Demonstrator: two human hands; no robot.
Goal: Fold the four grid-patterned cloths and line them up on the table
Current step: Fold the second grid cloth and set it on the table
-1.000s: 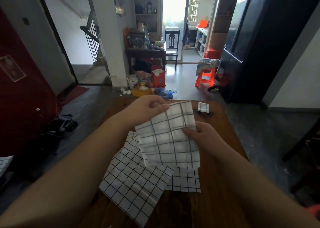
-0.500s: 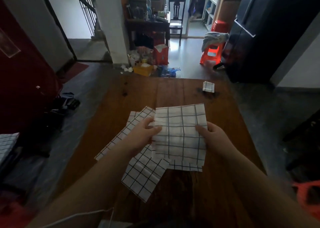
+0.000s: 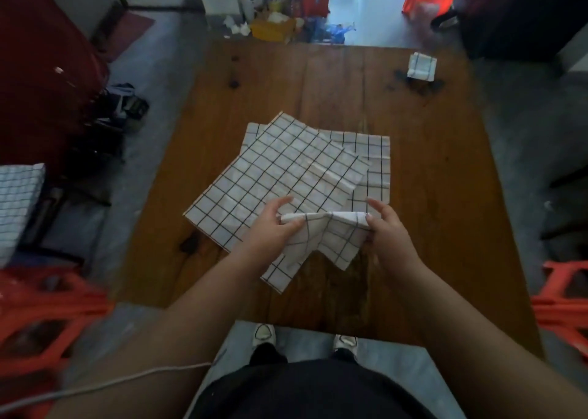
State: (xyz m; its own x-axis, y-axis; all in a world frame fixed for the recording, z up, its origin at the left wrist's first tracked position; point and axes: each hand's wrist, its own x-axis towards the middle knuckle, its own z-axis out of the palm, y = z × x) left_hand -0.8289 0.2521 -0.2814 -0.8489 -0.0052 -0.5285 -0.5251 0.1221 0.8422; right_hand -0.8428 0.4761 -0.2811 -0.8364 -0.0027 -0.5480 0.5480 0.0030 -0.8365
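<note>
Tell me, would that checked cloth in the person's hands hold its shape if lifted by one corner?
Probably not. The cloth sags in a V between the left hand and right hand, so it looks floppy. It likely weighs little, since fingertips alone carry it. It seems unlikely to slip, being pinched easily.

Orange stools (image 3: 47, 316) flank the wooden table (image 3: 429, 227); a yellow box (image 3: 273, 29), perhaps tissues, lies beyond.
</note>
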